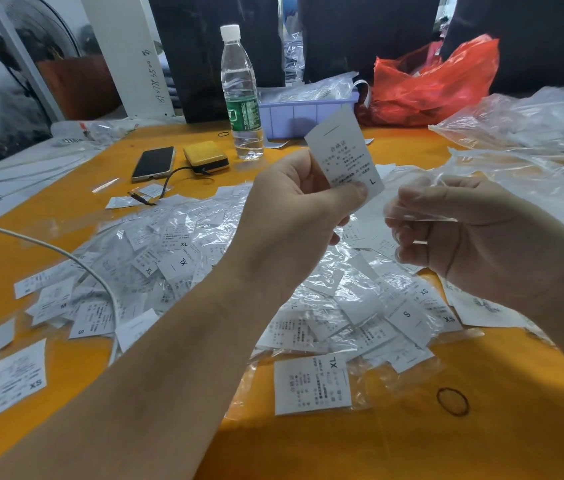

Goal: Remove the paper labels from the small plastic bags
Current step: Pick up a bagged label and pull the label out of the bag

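Pinching a white paper label [343, 154] marked L between thumb and curled fingers, the left hand [294, 216] holds it upright above the orange counter [481, 445]. Just beside it the right hand [474, 230] grips a small clear plastic bag [419, 202] (crumpled, nearly see-through) in its curled fingers. Below both hands lies a heap of bagged labels [204, 271]. Farther back stand a water bottle [240, 95], a phone [153, 163] and a red bag [436, 81].

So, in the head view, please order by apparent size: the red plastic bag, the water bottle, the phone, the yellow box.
1. red plastic bag
2. water bottle
3. and 4. phone and yellow box: too alike to rank.
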`<state>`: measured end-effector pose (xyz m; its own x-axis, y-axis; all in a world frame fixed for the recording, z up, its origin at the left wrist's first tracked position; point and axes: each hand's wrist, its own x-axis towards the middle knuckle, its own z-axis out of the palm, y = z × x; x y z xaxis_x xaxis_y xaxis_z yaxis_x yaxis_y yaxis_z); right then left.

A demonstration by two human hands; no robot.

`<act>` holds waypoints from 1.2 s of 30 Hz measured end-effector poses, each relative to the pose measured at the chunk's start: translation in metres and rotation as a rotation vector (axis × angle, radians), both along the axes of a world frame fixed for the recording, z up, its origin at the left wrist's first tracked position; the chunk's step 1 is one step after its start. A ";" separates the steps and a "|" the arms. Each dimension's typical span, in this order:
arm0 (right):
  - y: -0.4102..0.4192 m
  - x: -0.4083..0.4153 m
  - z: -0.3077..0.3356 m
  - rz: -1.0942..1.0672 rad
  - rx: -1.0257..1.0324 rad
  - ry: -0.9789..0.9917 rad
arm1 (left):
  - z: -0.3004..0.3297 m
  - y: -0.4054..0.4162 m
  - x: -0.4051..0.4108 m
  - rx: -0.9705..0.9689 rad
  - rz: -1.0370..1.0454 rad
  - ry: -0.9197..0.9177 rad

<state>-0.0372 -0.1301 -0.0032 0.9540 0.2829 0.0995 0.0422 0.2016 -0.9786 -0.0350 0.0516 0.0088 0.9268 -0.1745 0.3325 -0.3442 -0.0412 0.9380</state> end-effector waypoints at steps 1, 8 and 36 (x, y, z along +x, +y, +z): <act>0.000 0.000 -0.001 0.008 0.001 0.001 | 0.000 0.000 0.000 0.005 0.003 -0.004; -0.001 0.001 -0.002 0.054 -0.024 -0.007 | 0.000 -0.001 -0.002 0.017 -0.040 0.023; -0.002 0.002 0.001 -0.161 0.012 -0.017 | 0.001 0.000 -0.001 0.001 -0.079 0.089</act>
<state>-0.0355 -0.1316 -0.0024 0.9851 0.1249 0.1183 0.0913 0.2029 -0.9749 -0.0355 0.0512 0.0093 0.9359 -0.2484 0.2498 -0.2623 -0.0179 0.9648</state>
